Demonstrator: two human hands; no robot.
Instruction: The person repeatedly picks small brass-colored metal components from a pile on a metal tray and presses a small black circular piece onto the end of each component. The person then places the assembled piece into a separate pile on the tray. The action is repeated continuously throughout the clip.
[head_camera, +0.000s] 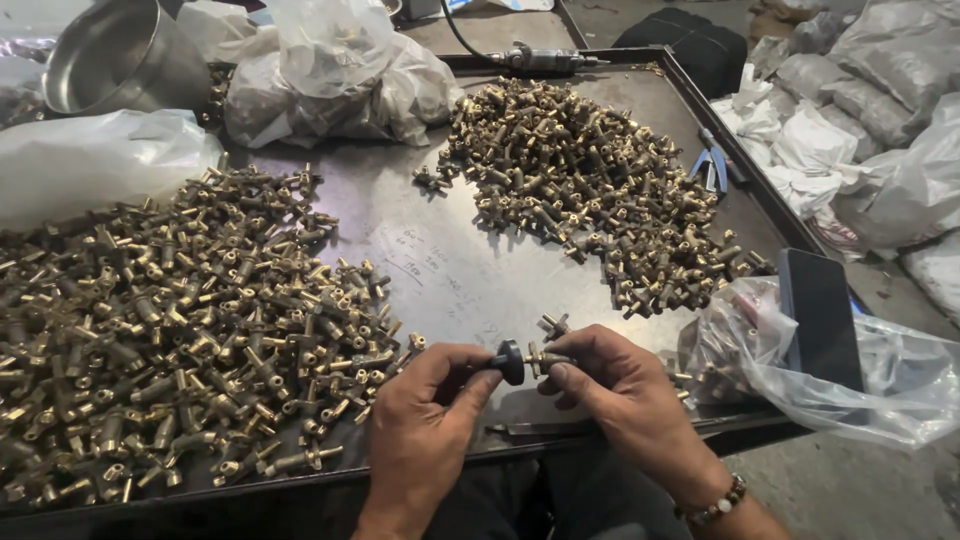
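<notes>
My left hand (425, 415) pinches a small black round knob (511, 361) between thumb and fingers. My right hand (612, 390) grips a small brass valve fitting (548, 360) whose stem points into the knob; the two parts touch. Both hands hover over the near edge of a dark metal tray table (450, 270). A large heap of brass fittings (170, 330) lies to the left of my hands. A second heap of brass fittings (590, 190) lies farther back on the right. One loose fitting (553, 325) rests just behind my right hand.
A clear plastic bag (830, 370) with a dark phone (820, 320) on it sits at the right. White bags (340, 80) and a steel bowl (120, 55) stand at the back. A pneumatic tool (540, 60) and blue-handled pliers (712, 170) lie by the tray rim.
</notes>
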